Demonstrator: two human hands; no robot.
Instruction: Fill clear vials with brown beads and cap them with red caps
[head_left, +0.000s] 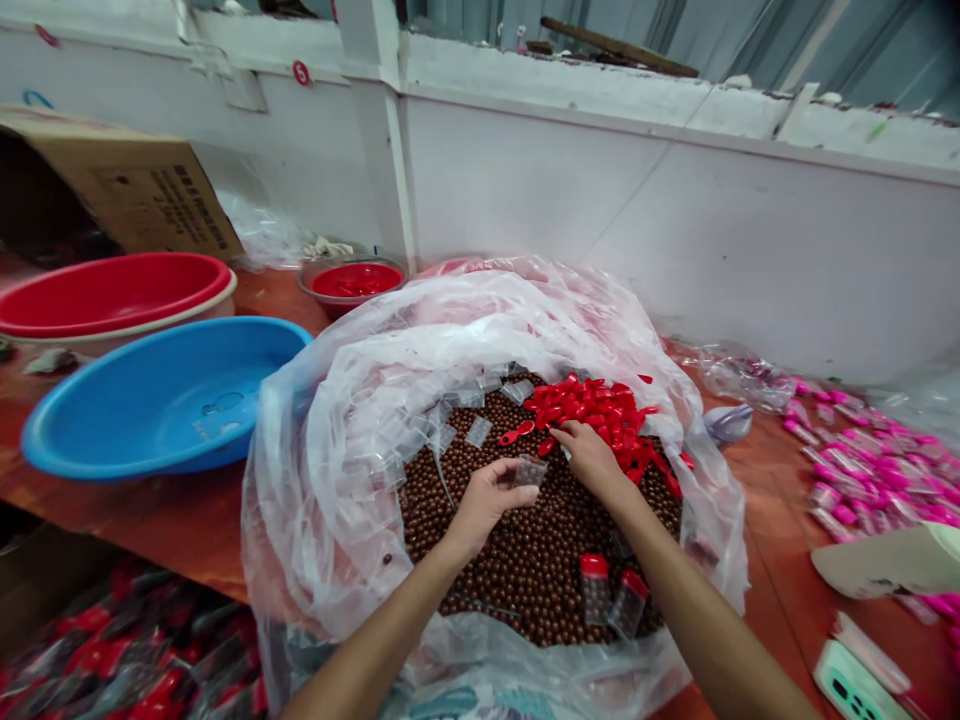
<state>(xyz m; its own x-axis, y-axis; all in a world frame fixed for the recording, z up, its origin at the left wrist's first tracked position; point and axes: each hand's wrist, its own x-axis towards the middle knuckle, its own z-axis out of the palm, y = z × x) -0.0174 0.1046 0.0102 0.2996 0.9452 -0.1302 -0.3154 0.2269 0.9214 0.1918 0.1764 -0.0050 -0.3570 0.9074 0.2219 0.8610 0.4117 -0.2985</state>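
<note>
Head view: I stand at a reddish-brown wooden table (pixel 172 520) whose near edge runs along the lower left, with a white wall (pixel 675 220) closing off the far side just behind the work. A large clear plastic bag (pixel 315 480), its mouth rolled open, takes up the middle of the table and holds a bed of small brown balls (pixel 525 550). The bag's crumpled rim stands up around both my forearms, so the free room lies mostly inside its mouth. On the balls at the far right sits a heap of red caps (pixel 600 410); at the far left lie scattered small clear vials (pixel 442 425).

My left hand (pixel 484 500) pinches one small clear vial (pixel 529 470) between thumb and fingertips, holding it just above the balls. My right hand (pixel 589 455) reaches to the near edge of the red heap, fingers curled down onto the caps; I cannot tell whether it grips one. The two hands are close together, the vial between them. Near my right forearm two filled vials with red caps (pixel 611 595) lie on the balls.

To the left stand a blue basin (pixel 150 400), a red basin (pixel 105 295) and a cardboard box (pixel 142 190); beyond the bag a small bowl of red caps (pixel 352 280). To the right, pink-capped vials (pixel 862 470) spread across the table.
</note>
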